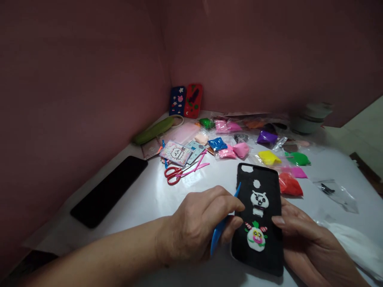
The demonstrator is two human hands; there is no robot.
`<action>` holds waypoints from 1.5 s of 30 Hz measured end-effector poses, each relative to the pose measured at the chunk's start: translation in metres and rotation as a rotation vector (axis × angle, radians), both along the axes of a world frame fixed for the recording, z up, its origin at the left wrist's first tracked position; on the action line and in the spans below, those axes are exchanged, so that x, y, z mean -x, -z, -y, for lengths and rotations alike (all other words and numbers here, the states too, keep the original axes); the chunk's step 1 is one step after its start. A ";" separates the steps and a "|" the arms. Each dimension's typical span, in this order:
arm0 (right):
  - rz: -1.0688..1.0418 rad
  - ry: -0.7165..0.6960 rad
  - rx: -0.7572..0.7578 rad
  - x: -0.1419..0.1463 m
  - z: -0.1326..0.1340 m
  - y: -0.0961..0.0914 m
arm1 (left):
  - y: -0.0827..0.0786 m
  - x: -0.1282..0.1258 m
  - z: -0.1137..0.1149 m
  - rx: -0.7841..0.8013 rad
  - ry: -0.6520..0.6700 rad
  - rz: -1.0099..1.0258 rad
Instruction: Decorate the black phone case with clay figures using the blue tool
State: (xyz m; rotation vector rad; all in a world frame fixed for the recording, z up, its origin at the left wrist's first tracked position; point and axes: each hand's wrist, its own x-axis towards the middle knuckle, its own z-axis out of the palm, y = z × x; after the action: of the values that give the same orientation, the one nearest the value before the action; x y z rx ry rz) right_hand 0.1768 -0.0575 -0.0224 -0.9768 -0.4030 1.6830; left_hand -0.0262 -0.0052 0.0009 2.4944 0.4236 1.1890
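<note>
A black phone case (239, 247) decorated with clay figures is tilted up toward me at the table's front. My right hand (311, 239) grips its right side, thumb on the face and the other fingers hidden behind. A white cat-like clay figure (259, 199) is on the middle of the case, and a round white figure (256, 239) with pink, yellow and green parts sits below it. My left hand (206, 219) holds a blue plastic modelling tool (219, 236) in its closed fingers. Its thumb and forefinger are beside the case's left edge, near the cat figure.
A black smartphone (109, 191) lies at left. Red-handled scissors (173, 174) and pink tools are beside illustrated cards (176, 152). Several bags of coloured clay (269, 157) spread behind the case. Two decorated cases, blue (177, 101) and red (194, 101), lean in the corner by a green gourd-like vegetable (154, 130).
</note>
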 end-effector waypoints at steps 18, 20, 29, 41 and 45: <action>-0.069 -0.032 -0.085 0.002 -0.003 -0.005 | -0.021 0.010 0.003 0.372 0.093 -0.205; -0.063 -0.033 -0.097 0.002 -0.003 -0.004 | -0.025 0.010 0.006 0.431 0.012 -0.277; -0.037 -0.053 -0.104 0.000 -0.003 -0.004 | -0.014 0.003 0.001 0.456 0.112 -0.183; -0.056 -0.063 -0.087 0.000 0.000 -0.001 | -0.009 0.001 -0.001 0.358 0.099 -0.092; -0.070 -0.079 -0.062 -0.001 0.002 0.001 | -0.012 0.001 -0.001 0.329 0.116 -0.102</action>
State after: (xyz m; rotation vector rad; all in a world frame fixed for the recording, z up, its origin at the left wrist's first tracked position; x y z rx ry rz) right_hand 0.1783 -0.0597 -0.0230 -0.8640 -0.4504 1.7601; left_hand -0.0267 -0.0045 0.0131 2.2660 0.4531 0.8710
